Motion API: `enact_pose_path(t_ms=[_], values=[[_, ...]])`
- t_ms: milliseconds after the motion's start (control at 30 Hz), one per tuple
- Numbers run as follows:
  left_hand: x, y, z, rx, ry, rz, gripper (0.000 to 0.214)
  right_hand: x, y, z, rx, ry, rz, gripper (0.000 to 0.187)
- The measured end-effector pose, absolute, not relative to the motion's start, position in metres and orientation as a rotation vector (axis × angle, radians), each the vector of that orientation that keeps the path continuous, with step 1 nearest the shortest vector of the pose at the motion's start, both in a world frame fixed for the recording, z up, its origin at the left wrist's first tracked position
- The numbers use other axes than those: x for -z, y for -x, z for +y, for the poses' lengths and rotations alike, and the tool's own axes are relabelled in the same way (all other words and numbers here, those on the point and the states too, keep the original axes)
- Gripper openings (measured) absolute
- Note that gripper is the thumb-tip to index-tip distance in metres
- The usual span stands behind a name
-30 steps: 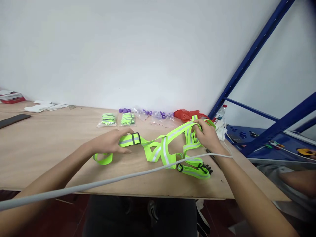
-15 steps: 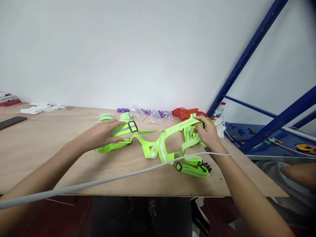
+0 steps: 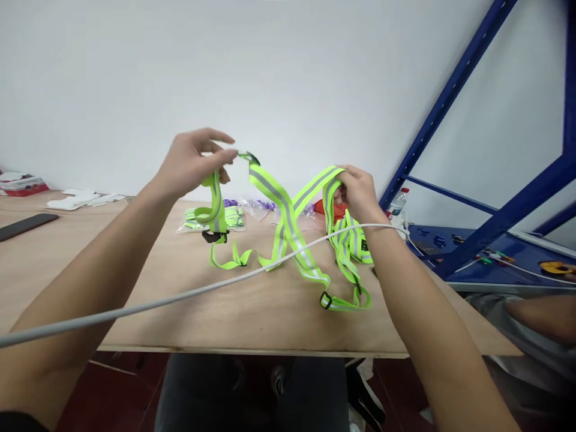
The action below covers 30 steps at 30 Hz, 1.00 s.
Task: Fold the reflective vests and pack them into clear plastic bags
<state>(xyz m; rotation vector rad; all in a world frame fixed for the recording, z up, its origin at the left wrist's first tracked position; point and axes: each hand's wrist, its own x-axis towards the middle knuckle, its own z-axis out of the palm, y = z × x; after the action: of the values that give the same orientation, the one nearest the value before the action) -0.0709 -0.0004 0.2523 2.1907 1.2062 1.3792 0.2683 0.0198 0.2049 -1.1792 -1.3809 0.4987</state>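
Note:
A fluorescent yellow-green reflective harness (image 3: 288,210) with silver stripes and black buckles hangs between my hands, its straps crossing in an X. My left hand (image 3: 195,159) is raised at the left and pinches a strap close to a black slider; one strap loops down below it to a black buckle (image 3: 215,236). My right hand (image 3: 357,191) grips the harness at the upper right, with several strap folds hanging under it. The lower straps and a square slider (image 3: 326,300) rest on the table. My right fingers are partly hidden behind the band.
A grey cable (image 3: 252,273) crosses in front of me. Behind the harness lie a bagged bundle of similar straps (image 3: 193,221), purple rolls (image 3: 229,203) and a red bag (image 3: 320,207). A bottle (image 3: 398,204) stands by the blue rack (image 3: 443,114). A dark phone-like slab (image 3: 27,226) lies left.
Both hands have lifted the harness off the table, the left higher than the right. The straps now hang in a crossed shape instead of lying stretched out.

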Motion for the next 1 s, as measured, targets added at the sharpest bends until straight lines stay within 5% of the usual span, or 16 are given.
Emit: enact_pose_path(t_ms=[133,267,500,700,1000], values=[[-0.275,0.072,-0.017,-1.542,-2.236,0.991,0.045,-0.240,-0.268,-0.003,-0.549,0.907,-1.321,0.017],[-0.290,0.077,-0.037,-1.532,-2.220,0.848,0.035,-0.269,-0.275,-0.035,-0.640,0.866,-1.266,0.041],[-0.296,0.088,-0.030,-1.087,-2.071,0.939,0.031,-0.287,-0.275,-0.038,-0.795,0.879,-1.240,0.050],[-0.229,0.082,0.041,-0.506,-2.246,1.160,0.048,-0.232,-0.266,0.028,-0.877,1.232,-1.427,0.009],[-0.094,0.074,0.068,-0.517,-2.438,1.466,0.053,-0.105,-0.273,0.045,-0.752,1.395,-1.524,0.021]])
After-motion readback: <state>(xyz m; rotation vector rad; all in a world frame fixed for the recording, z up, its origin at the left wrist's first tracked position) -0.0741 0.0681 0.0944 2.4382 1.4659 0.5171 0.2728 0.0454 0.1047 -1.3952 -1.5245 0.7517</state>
